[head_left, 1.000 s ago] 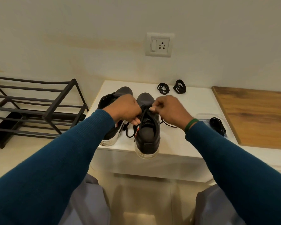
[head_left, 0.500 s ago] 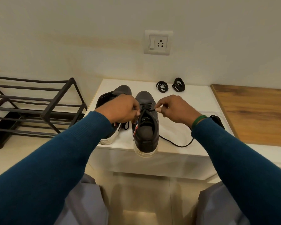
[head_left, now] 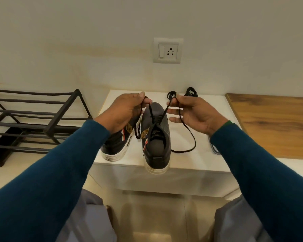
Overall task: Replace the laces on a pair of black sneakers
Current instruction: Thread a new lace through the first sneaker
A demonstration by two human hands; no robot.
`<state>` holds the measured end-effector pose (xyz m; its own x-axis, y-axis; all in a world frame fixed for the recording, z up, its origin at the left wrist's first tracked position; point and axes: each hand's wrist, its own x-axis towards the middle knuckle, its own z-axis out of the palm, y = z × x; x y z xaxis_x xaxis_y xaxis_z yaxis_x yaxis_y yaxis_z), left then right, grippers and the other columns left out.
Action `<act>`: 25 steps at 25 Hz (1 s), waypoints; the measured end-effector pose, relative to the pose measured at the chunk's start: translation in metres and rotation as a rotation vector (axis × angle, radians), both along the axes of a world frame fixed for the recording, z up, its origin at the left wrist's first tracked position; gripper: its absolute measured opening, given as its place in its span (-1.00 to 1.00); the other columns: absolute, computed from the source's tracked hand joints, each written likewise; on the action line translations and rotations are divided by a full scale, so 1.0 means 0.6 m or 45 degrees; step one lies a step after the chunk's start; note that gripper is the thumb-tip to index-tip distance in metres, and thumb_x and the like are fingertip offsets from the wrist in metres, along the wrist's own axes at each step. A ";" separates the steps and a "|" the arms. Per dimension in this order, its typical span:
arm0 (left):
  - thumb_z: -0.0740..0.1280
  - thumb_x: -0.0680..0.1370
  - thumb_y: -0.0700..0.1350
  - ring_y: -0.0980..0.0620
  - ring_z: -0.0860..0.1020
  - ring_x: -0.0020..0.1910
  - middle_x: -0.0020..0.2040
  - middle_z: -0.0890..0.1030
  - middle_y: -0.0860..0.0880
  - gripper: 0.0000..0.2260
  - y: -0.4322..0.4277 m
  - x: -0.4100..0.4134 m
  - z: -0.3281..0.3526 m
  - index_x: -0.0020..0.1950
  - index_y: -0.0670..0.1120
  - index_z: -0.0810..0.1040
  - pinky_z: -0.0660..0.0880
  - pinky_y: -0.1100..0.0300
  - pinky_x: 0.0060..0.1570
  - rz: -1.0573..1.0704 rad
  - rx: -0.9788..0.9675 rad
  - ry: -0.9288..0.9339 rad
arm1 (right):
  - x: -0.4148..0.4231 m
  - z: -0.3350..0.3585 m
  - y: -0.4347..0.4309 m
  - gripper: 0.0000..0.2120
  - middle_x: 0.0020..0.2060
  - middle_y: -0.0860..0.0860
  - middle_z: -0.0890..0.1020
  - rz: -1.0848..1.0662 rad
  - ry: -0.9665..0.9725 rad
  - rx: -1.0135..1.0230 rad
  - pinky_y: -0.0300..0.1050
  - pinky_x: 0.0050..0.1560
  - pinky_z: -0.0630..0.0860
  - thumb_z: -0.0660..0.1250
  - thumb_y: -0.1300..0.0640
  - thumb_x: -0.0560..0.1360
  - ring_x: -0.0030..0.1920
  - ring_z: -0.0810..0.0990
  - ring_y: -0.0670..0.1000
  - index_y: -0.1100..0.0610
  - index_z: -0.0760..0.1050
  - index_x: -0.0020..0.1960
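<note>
Head view: I have both hands raised over the nearer sneaker (head_left: 156, 142), which sits on the white ledge (head_left: 191, 161) below and between them. Its long axis runs straight away from me, toe toward the wall and heel hanging just over the ledge's near edge. My left hand (head_left: 124, 110) has its fingers curled and pinches one run of the black lace (head_left: 165, 111) against the thumb. My right hand (head_left: 194, 114) pinches the other run between thumb and forefinger, with the remaining fingers spread loose.

The two runs climb out of the lower eyelets in a V, one to each hand. The eyelet row lies on the midline between my hands, so neither is clearly closer, though the left pinch sits a touch nearer the shoe's centre line. Beyond my right hand the lace drops in a slack loop onto the ledge, just right of the heel.

I judge the next threading must work along that axis, toward me. The second sneaker (head_left: 117, 145) lies under my left wrist, parallel. Two coiled laces (head_left: 191, 91) sit beyond my right hand.
</note>
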<state>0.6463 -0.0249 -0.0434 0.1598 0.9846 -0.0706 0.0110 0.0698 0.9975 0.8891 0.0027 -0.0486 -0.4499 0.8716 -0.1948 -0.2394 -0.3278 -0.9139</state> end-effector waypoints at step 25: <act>0.47 0.54 -0.16 0.07 0.62 -0.38 -0.26 0.66 -0.12 -0.89 0.024 0.053 -0.006 -0.06 -0.22 0.67 0.61 0.23 -0.30 0.186 -0.309 -0.283 | -0.107 -0.051 0.007 -0.91 -0.36 0.10 0.61 -0.395 -0.502 0.566 -0.09 -0.36 0.53 0.24 0.23 0.64 -0.44 0.51 0.01 0.18 0.52 0.03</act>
